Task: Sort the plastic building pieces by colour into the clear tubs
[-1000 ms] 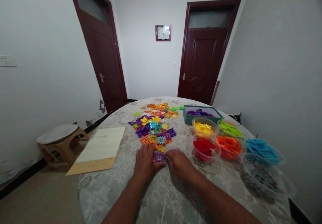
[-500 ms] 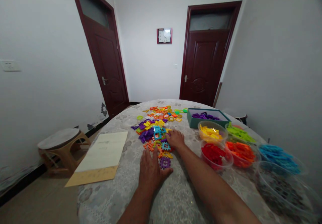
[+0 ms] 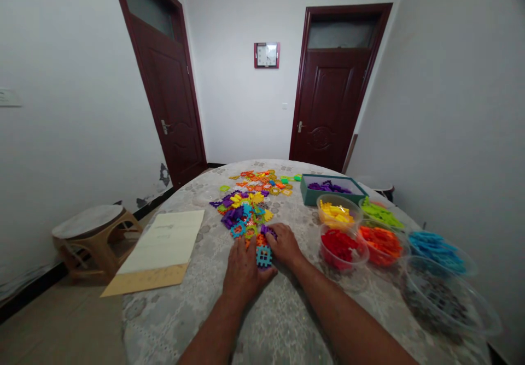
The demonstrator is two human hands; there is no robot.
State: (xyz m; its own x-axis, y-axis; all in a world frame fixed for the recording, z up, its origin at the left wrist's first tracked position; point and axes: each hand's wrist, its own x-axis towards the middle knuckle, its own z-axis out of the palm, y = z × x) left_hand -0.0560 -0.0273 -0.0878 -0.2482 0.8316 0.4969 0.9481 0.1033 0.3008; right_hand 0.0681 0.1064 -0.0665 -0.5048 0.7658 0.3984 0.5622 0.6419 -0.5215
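My left hand (image 3: 244, 269) lies on the near left side of a pile of plastic building pieces, fingers stretched forward and thumb out to the right. A light-blue square piece with a windowed centre (image 3: 263, 255) sits between my hands, close to the left thumb. My right hand (image 3: 286, 243) is cupped against the pile's right side, its fingertips touching purple pieces (image 3: 267, 231); it is open, not closed around one. Beyond the hands the pile holds dark purple pieces (image 3: 232, 218), yellow pieces (image 3: 256, 197) and another blue piece (image 3: 238, 229).
Farther back lie loose orange pieces (image 3: 258, 179). On the right stand a green box (image 3: 310, 197) of purple pieces and clear tubs of yellow (image 3: 337, 212), red (image 3: 340, 246), orange (image 3: 381, 245), green, blue and grey pieces. Paper sheets (image 3: 164, 239) lie left; a stool (image 3: 88, 225) stands beside the table.
My right hand has come nearer to me and to my left hand. Pieces of the pile have shifted toward me, the light-blue square among them. The left hand has hardly moved.
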